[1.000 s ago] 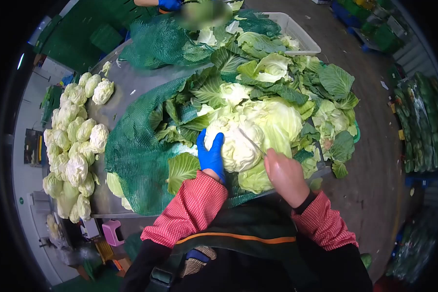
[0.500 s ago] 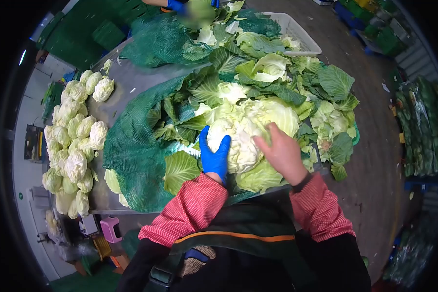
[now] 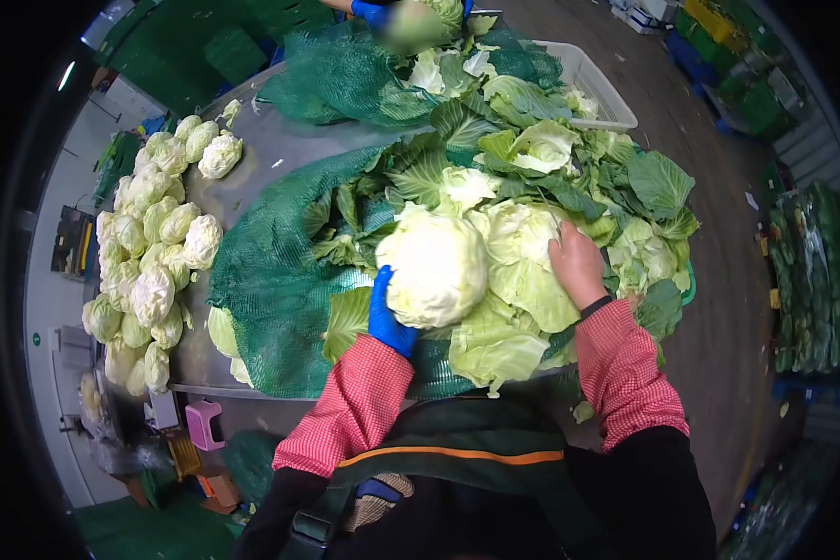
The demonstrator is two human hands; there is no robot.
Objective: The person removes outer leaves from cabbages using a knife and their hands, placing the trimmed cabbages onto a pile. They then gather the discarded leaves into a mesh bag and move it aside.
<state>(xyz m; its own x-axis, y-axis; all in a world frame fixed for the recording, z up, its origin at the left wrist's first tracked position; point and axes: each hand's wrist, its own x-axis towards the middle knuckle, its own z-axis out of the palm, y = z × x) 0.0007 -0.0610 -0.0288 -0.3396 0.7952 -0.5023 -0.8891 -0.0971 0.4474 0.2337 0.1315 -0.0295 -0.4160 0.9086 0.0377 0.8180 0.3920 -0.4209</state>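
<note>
A pale, stripped cabbage [image 3: 434, 266] rests in my left hand [image 3: 389, 315], which wears a blue glove and cups it from the left and below. My bare right hand [image 3: 580, 267] is closed at the right edge of a large light-green cabbage leaf [image 3: 532, 285], just right of the cabbage. Its fingertips are partly hidden. Below the cabbage another loose leaf [image 3: 495, 353] lies near the table's front edge. Green mesh netting [image 3: 275, 252] spreads to the left of the cabbage.
Stripped cabbages [image 3: 154, 252] are heaped on the table's left end. Loose outer leaves [image 3: 658, 187] pile up behind and to the right. A white crate [image 3: 611, 89] stands at the back. Across the table, a co-worker's blue-gloved hand [image 3: 371, 13] is beside a blurred cabbage.
My right hand has moved right, away from the cabbage, with a leaf now at its fingers. The cabbage in my left hand has turned and looks smoother and rounder.
</note>
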